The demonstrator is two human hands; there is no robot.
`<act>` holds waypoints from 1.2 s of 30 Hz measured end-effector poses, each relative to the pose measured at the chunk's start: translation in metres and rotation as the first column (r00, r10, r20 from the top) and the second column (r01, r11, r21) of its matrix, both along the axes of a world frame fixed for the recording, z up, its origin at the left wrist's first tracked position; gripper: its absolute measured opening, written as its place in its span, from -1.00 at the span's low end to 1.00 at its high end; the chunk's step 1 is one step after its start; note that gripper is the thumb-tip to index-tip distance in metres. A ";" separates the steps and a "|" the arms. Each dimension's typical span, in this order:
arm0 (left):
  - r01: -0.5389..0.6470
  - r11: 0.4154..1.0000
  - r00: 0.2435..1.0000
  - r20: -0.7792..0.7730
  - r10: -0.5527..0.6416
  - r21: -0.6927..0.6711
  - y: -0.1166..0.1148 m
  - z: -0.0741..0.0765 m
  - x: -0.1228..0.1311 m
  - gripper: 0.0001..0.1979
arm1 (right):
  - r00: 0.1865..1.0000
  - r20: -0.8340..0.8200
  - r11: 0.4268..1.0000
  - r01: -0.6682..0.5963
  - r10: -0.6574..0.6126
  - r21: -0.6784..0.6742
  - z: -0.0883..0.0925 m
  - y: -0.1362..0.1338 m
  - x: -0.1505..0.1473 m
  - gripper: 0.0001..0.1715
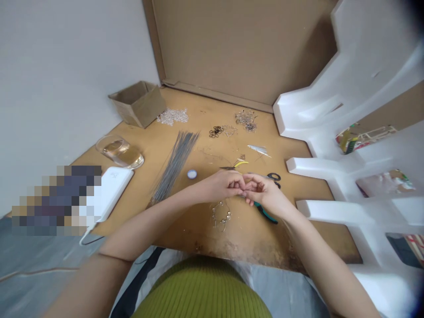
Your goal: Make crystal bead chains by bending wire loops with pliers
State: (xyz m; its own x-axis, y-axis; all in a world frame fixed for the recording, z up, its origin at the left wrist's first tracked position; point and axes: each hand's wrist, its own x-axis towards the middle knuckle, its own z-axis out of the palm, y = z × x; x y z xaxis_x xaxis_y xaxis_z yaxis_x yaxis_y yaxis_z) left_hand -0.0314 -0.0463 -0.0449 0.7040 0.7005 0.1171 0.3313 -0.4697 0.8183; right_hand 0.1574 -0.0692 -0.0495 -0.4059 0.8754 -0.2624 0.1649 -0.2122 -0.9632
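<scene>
— How are the hands placed, please?

— I take the meeting place of the hands as the middle of the clock. The left forearm arrives from eight o'clock, the right forearm from near four o'clock. The left hand and the right hand meet above the table, with the fingertips very close together.

— And the fingers, are they open?

— On both hands they are bent inward, each thumb near its fingers. Whether they grip some thin piece, I cannot tell; the place is too small and partly hidden.

— What lies nearest to them?

— A thin ring with clear beads, on the table at seven o'clock, just beside the left hand.

— Which containers do you see?

— At ten o'clock, well apart, stands a cardboard box with its top open; its bottom is hidden from this view. Just beside it is a pile of small clear pieces. Between nine and ten o'clock, a glass contains a pale amber liquid. Near nine o'clock is a small round dish or cap, blue at the rim and whitish inside.
</scene>
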 end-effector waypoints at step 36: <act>-0.276 0.952 0.947 0.129 0.293 -0.131 0.030 0.028 0.006 -0.73 | 0.965 -0.020 0.849 0.241 -0.263 0.470 0.064 0.018 0.015 -0.79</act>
State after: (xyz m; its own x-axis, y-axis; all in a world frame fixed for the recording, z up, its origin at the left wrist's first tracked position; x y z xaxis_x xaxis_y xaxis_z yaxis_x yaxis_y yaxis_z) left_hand -0.0252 -0.0164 -0.0173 0.4545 0.8835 0.1136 0.3120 -0.2774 0.9087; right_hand 0.1721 -0.0512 0.0143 -0.1523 0.9702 0.1885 0.2104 0.2182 -0.9530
